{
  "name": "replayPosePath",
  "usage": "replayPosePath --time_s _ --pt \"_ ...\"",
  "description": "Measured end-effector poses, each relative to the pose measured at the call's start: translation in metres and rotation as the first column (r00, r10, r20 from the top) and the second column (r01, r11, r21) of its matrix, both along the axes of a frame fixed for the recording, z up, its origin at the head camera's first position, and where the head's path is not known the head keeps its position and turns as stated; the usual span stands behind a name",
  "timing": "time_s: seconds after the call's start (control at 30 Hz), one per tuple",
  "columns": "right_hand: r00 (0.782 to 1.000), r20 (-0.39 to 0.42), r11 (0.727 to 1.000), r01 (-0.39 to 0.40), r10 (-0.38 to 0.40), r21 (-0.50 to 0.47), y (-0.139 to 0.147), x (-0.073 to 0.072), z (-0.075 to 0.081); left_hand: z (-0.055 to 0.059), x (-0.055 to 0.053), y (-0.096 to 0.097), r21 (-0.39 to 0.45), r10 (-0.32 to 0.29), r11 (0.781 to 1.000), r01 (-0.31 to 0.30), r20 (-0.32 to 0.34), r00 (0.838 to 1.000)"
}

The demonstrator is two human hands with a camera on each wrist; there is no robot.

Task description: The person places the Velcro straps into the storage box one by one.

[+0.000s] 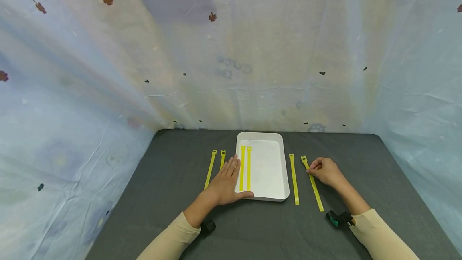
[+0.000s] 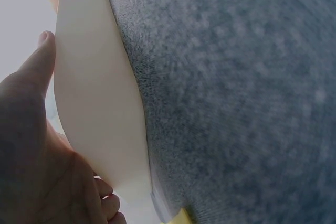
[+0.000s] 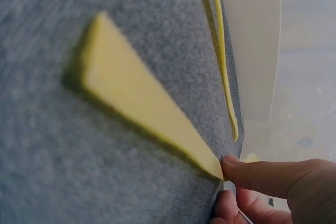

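A shallow white tray (image 1: pixel 268 167) lies on the dark cloth with two yellow cable straps (image 1: pixel 249 171) side by side in its left half. My left hand (image 1: pixel 226 185) rests at the tray's near left corner, fingers straight along the left side and thumb along the front edge. In the left wrist view the tray's outer wall (image 2: pixel 97 77) fills the middle. To the right of the tray, my right hand (image 1: pixel 326 171) pinches another yellow cable strap (image 3: pixel 136 87) near its slotted head, between thumb and fingertips. This strap slants across the cloth, its tail toward me.
One more yellow strap (image 1: pixel 294 179) lies between the tray and my right hand. Two straps (image 1: pixel 210 169) lie left of the tray, one partly hidden by my left hand. Dark cloth (image 1: pixel 260 228) covers the table; a patterned curtain (image 1: pixel 252 51) hangs behind it.
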State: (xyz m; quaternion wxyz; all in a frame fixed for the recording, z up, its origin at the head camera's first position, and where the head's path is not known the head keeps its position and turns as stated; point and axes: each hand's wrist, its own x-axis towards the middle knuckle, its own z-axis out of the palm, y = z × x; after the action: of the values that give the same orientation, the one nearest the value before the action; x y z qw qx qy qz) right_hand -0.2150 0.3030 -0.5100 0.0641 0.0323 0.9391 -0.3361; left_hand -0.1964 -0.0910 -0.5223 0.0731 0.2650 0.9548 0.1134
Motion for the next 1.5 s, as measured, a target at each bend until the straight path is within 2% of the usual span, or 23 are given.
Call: replayPosePath --time_s 0.47,0.77,1.2,1.5 --pt "0.998 -0.051 0.999 -0.034 0.033 -0.014 0.003 0.003 0.002 0.004 0.002 0.0 0.014 0.001 1.0 -0.001 -0.001 1.0" --pt "0.995 -0.089 0.997 -0.05 0.044 -0.067 0.001 0.001 0.006 0.005 0.003 0.001 0.014 0.001 1.0 -0.001 0.002 1.0" --pt "0.981 -0.191 0.992 -0.064 0.043 -0.106 -0.011 -0.001 0.02 0.006 0.004 0.0 0.022 0.001 1.0 -0.001 0.001 1.0" --pt "0.967 -0.242 0.988 -0.104 0.073 -0.116 -0.024 -0.004 0.04 0.01 0.004 0.001 0.028 0.0 1.0 -0.001 0.01 1.0"
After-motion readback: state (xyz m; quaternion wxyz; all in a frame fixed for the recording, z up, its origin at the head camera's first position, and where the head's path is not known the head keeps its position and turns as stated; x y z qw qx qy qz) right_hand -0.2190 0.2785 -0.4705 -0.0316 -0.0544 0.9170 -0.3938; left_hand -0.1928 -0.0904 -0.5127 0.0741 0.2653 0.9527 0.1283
